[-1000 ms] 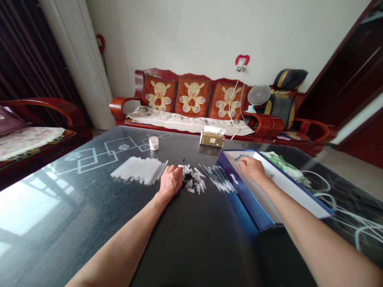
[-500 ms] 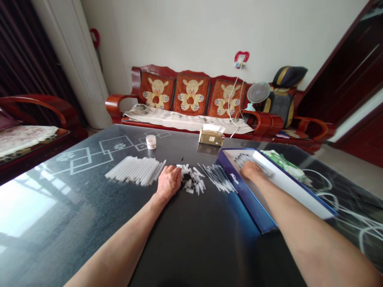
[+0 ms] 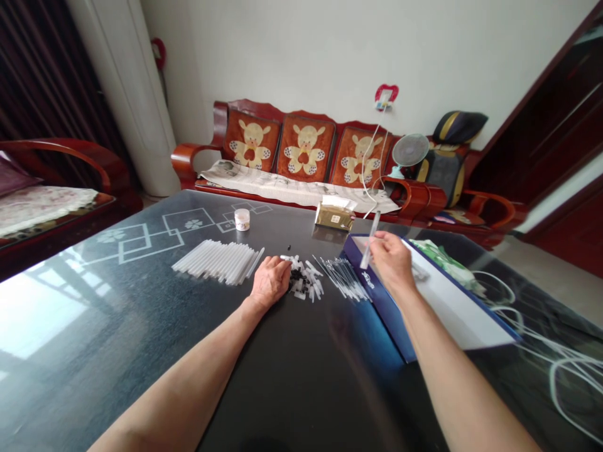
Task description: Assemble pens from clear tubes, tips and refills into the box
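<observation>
My right hand is raised over the near left side of a blue box with a white inside. Its fingers pinch a translucent whitish pen, tilted nearly upright and slightly blurred. Part of a greyish bundle of pens shows inside the box behind this hand. My left hand rests on the dark table with its fingers curled closed; what they hold, if anything, is hidden. It touches the edge of a pile of small white caps and black plugs. Left of it lies a row of white pen barrels.
Thin pen refills lie between the pile and the box. Farther back stand a small white tub and a gold tissue box. A green-and-white bag and white cables lie right of the box.
My right hand has come up and left out of the box's inside, now with a pen in its fingers. My left hand has stayed by the pile. The view has shifted slightly.
</observation>
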{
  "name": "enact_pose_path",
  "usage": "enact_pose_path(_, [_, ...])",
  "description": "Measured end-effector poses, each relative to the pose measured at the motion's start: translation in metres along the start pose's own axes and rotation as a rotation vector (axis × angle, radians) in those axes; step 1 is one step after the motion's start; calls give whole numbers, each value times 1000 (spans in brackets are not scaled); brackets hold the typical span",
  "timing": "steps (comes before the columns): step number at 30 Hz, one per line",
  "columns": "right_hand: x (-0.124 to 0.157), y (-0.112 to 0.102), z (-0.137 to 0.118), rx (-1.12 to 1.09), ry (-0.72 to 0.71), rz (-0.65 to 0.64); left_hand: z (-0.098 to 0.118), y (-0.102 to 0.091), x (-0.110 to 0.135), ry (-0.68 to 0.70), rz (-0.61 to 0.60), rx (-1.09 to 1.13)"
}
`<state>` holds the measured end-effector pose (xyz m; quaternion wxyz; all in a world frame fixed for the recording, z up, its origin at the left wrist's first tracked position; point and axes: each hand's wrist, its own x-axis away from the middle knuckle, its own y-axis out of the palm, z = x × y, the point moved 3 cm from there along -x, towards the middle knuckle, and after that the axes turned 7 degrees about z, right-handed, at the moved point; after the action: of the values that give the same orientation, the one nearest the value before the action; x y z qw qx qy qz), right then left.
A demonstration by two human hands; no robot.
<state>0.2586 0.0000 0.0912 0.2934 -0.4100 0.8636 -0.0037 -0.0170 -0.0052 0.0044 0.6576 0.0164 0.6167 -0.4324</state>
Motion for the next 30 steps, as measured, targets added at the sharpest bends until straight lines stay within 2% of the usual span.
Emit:
enact_pose_path(4, [75,44,-3,-363,231,-117,12,-8,-4,129,23,101])
enact_pose_path(6, [99,58,5,-454,326,-125,19,-12,-5,175,2,143])
enact_pose_path(8, [108,64,11,-508,362,-133,25,-14,-6,206,-26,171])
enact_pose_path(14, [102,63,11,-650,322,-171,34,-13,-5,300,-83,204])
enact_pose_path(20, [104,68,10,-710,305,-180,36,-7,-3,323,-139,143])
enact_pose_path(26, [106,70,14,-735,333,-132,38,-5,-3,310,-177,107])
enact_pose_path(30, [100,68,24,-758,375,-44,38,-4,-3,312,-181,88])
